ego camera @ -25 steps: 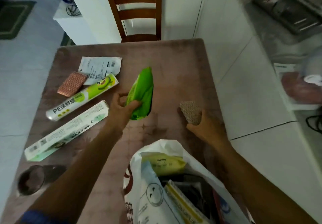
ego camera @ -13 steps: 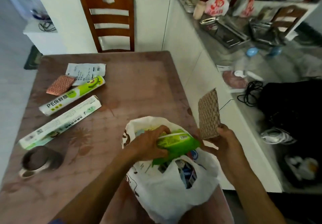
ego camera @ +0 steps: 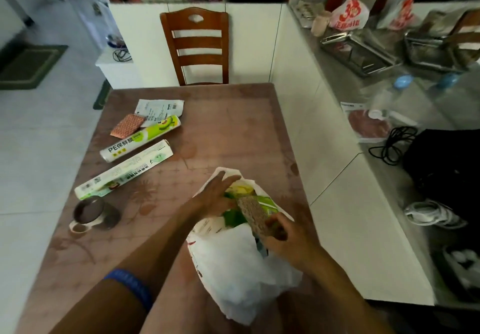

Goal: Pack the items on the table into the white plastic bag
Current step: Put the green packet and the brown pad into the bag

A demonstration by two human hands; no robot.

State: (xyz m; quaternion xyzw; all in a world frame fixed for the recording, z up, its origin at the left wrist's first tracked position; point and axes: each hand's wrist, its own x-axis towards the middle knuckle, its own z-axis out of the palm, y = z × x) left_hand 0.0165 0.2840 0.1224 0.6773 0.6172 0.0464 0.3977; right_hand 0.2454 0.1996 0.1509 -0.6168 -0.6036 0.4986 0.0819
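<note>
Green packet (ego camera: pixel 235 216) half-hidden under flat left hand (ego camera: pixel 217 194); right hand (ego camera: pixel 281 237) grips sponge (ego camera: pixel 253 215).

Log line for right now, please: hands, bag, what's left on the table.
left hand: open, at bag mouth | right hand: holds brown pad over bag | green pack: in bag | left: two rolls, pad, receipt, cup

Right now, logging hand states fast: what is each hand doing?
Left hand: open, fingers straight, at the bag mouth on the green pack.
Right hand: holding the brown pad over the bag.
</note>
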